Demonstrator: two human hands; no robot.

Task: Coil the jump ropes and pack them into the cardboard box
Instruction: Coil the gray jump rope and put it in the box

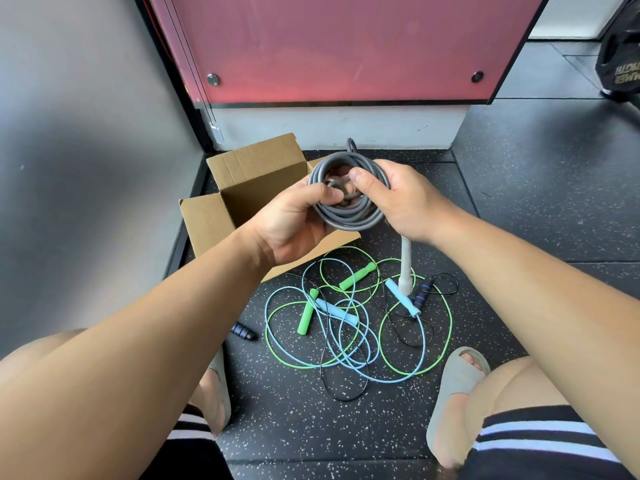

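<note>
The person wears black white-striped shorts and grey slide sandals.

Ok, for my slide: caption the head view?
Left hand and right hand grip a coiled grey rope by the open cardboard box; other ropes lie tangled nearby.

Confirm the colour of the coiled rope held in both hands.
Grey; head view shows the coiled rope clearly, gripped by left hand and right hand.

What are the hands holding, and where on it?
Both hold the coiled thick grey jump rope: the left hand grips the coil's left side, the right hand its right side, thumbs pressed near the centre.
</note>
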